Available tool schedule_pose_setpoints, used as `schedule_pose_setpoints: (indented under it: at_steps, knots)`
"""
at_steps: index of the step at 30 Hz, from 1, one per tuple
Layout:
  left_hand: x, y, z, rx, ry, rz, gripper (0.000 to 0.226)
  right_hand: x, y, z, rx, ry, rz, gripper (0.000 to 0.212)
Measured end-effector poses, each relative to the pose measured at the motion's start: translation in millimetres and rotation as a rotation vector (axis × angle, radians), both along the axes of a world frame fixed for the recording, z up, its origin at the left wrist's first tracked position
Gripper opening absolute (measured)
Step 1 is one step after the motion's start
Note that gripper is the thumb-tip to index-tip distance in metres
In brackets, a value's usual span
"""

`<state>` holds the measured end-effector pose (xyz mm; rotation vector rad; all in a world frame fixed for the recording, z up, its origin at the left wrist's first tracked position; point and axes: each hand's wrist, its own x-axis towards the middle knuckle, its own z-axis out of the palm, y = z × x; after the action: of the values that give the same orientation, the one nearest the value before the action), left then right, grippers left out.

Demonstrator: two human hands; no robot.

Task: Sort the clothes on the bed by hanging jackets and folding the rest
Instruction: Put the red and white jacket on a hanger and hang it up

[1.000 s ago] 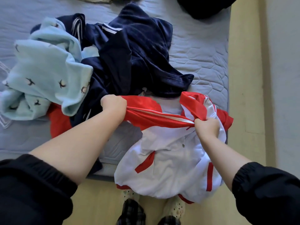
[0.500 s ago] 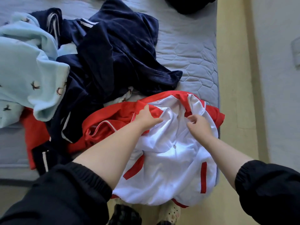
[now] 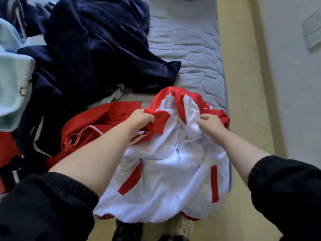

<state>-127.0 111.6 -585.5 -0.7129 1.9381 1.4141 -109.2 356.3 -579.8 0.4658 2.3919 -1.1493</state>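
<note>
Basically early stage. The red-and-white jacket (image 3: 173,180) lies front-up at the near edge of the bed (image 3: 191,54), hem hanging off the edge.

Grip, left hand (image 3: 141,119): fingers curled round red fabric at the jacket's collar, left side. Grip, right hand (image 3: 211,123): pinching bunched white fabric at the collar, right side.

Just left of the jacket, touching it: red piece with white piping (image 3: 97,119). Can't tell if it's a sleeve or a separate garment. Beyond the jacket and to its left: navy pile (image 3: 97,49), crumpled. Further left of the jacket: light-blue fleece (image 3: 12,84), also unfolded.

Judgement: nothing sorted yet. Jacket not hung; all the folding left.
</note>
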Motion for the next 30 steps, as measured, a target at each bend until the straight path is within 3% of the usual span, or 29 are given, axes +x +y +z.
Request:
schedule_pose_setpoints:
  at_steps: [3, 5, 6, 7, 9, 12, 16, 18, 19, 22, 24, 26, 28, 30]
  knots:
    - [25, -14, 13, -0.172, 0.197, -0.331, 0.026, 41, 0, 6, 0.265, -0.270, 0.418, 0.032]
    - [35, -30, 24, -0.245, 0.315, -0.322, 0.030, 68, 10, 15, 0.489, -0.532, 0.635, 0.026]
    - [38, -37, 31, -0.257, 0.353, -0.284, 0.032, 77, 14, 21, 0.562, -0.610, 0.637, 0.022]
    - [39, -43, 37, -0.256, 0.382, -0.271, 0.035, 83, 16, 27, 0.562, -0.571, 0.549, 0.016]
    - [41, -51, 52, -0.211, 0.399, -0.293, 0.040, 91, 17, 35, 0.457, -0.251, 0.274, 0.014]
    - [46, -55, 72, -0.167, 0.385, -0.388, 0.048, 88, -6, 50, 0.254, 0.132, 0.199, 0.054]
    - [54, -47, 97, -0.087, 0.269, -0.496, 0.046, 66, -38, 62, 0.209, 0.077, 0.351, 0.088]
    - [59, -41, 111, 0.021, 0.175, -0.539, 0.051, 59, -46, 67, 0.241, -0.051, 0.387, 0.083]
    - [62, -36, 119, 0.061, 0.126, -0.562, 0.049, 58, -50, 71, 0.266, -0.122, 0.416, 0.070]
    - [69, -25, 147, 0.110, 0.026, -0.557, 0.023, 63, -57, 91, 0.294, -0.125, 0.459, 0.008]
    - [72, -21, 163, 0.136, -0.017, -0.479, 0.017, 66, -58, 112, 0.225, -0.030, 0.331, 0.022]
    - [72, -21, 178, 0.094, -0.017, -0.452, 0.030, 68, -59, 140, 0.116, 0.017, 0.179, 0.026]
    - [73, -21, 195, -0.039, 0.042, -0.458, 0.049, 70, -61, 175, 0.020, 0.027, 0.107, 0.025]
    - [74, -23, 219, -0.214, 0.156, -0.475, 0.053, 69, -59, 213, -0.090, 0.004, 0.096, 0.023]
